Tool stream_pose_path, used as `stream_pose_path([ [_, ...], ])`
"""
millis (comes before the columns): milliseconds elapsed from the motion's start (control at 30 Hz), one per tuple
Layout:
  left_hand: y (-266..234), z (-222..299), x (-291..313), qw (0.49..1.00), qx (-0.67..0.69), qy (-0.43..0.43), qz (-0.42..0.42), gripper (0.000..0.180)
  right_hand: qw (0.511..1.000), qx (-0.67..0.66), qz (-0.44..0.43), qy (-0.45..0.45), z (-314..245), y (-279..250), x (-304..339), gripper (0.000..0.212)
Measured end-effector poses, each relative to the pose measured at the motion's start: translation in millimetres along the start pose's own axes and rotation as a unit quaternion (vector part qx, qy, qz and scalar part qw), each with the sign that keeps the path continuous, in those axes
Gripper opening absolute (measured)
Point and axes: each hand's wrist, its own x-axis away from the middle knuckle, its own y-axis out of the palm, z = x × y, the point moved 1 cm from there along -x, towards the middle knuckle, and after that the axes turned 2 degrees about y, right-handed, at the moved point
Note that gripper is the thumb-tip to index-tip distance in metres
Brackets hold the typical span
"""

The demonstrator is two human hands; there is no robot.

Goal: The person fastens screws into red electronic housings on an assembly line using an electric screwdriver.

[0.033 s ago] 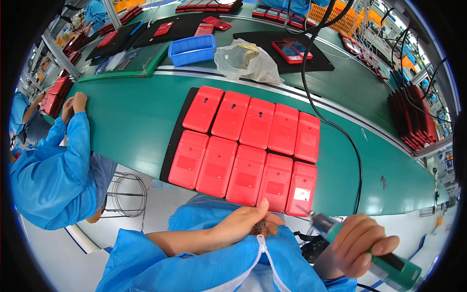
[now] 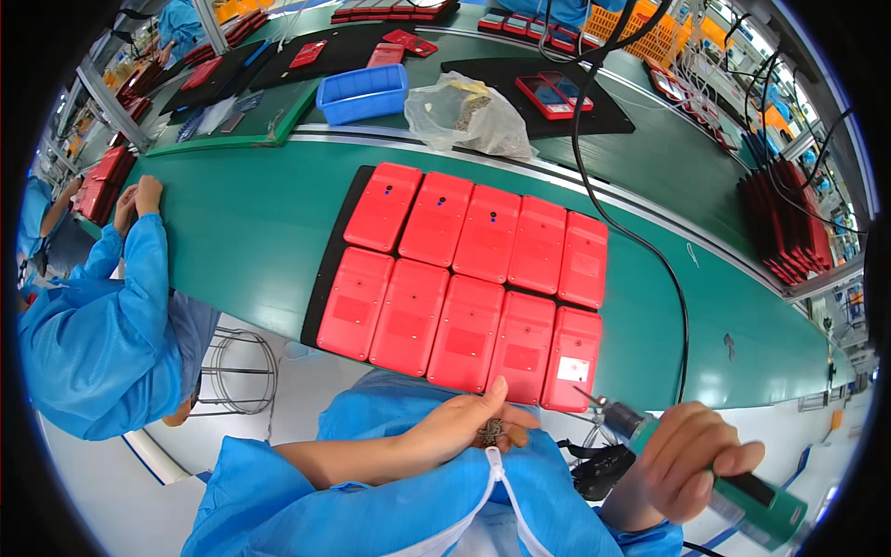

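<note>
Cupped at the table's near edge, my left hand (image 2: 469,422) holds a small heap of screws (image 2: 490,431). Its thumb lies against the lower edge of the red device backs. My right hand (image 2: 696,461) is wrapped round a green electric screwdriver (image 2: 640,429), its thin bit pointing left and up toward the nearest right-hand device (image 2: 572,360), which bears a white label. Whether the bit touches that device I cannot tell. Several red handheld devices (image 2: 406,306) lie face down in two rows on a black mat (image 2: 327,290).
Beyond the rows stand a blue bin (image 2: 364,100) and a clear plastic bag (image 2: 436,116) of small metal parts. A black cable (image 2: 654,249) crosses the green table (image 2: 232,213) at right. At left sits a co-worker in a blue sleeve (image 2: 144,269). Red devices are stacked far right (image 2: 789,227).
The view has shifted very slightly, so the devices sit a little further left. The screwdriver's bit, blurred before, now shows sharply. Both hands keep their hold.
</note>
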Motion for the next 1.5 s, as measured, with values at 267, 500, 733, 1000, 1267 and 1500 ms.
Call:
stream_pose_path([
  [267,-9.2,-19.5,-13.7,0.994,0.026,-0.104,0.014,0.037,0.996,0.056,0.004,0.069,18.8,-27.1,8.6,0.023],
  [500,-12.2,-22.4,-17.4,0.994,0.031,-0.102,0.017,0.038,0.994,0.031,-0.009,0.104,22.7,-29.8,10.6,0.023],
  [733,-12.6,-19.9,-16.6,0.993,0.044,-0.107,0.03,0.039,0.993,0.018,-0.03,0.111,27.5,-29.6,8.8,0.022],
  [1000,-16.6,-17.0,-18.5,0.993,0.046,-0.101,0.033,0.041,0.991,0.003,-0.046,0.128,36.2,-27.1,5.4,0.022],
  [1267,-22.8,-11.2,-20.3,0.985,0.068,-0.14,0.073,0.045,0.993,0.005,-0.04,0.113,46.5,-27.2,-0.7,0.018],
  [1500,-30.1,-16.4,-13.7,0.982,0.095,-0.107,0.121,0.039,0.986,0.002,-0.119,0.12,47.0,-29.7,-2.9,0.025],
])
